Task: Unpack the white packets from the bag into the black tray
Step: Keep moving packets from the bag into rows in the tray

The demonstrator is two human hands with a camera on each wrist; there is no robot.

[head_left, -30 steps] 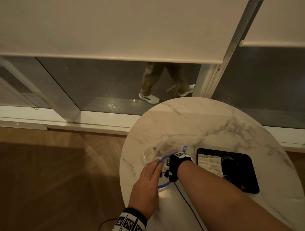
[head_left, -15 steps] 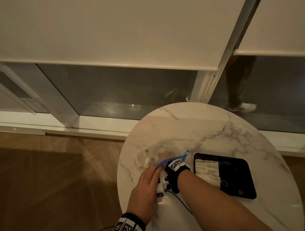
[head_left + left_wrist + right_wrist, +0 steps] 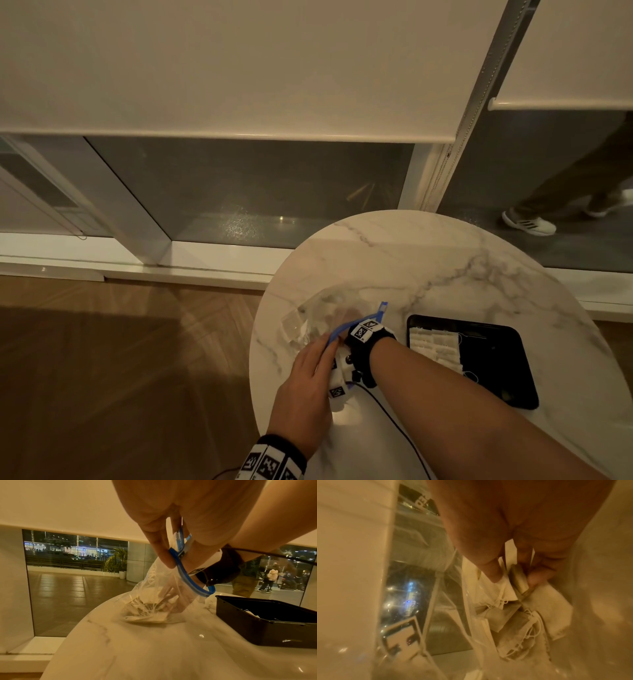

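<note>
A clear plastic bag (image 3: 318, 315) with a blue zip rim (image 3: 184, 569) stands on the round marble table (image 3: 411, 267). My left hand (image 3: 308, 383) pinches the blue rim and holds the mouth up. My right hand (image 3: 173, 599) is deep inside the bag, thumb and fingers pinching a white packet (image 3: 513, 577) above several other white packets (image 3: 513, 628) with strings. The black tray (image 3: 496, 363) sits right of the bag with white packets (image 3: 435, 346) at its left end.
The table edge curves close on the left, with wooden floor (image 3: 120, 377) below. A black cable (image 3: 394, 421) runs from my right wrist across the table. Behind the window a person's legs (image 3: 561, 198) pass at the far right.
The bag's mouth has been lifted and the bag now stands more upright. My right hand has gone deeper into it. The person outside walked from left to right.
</note>
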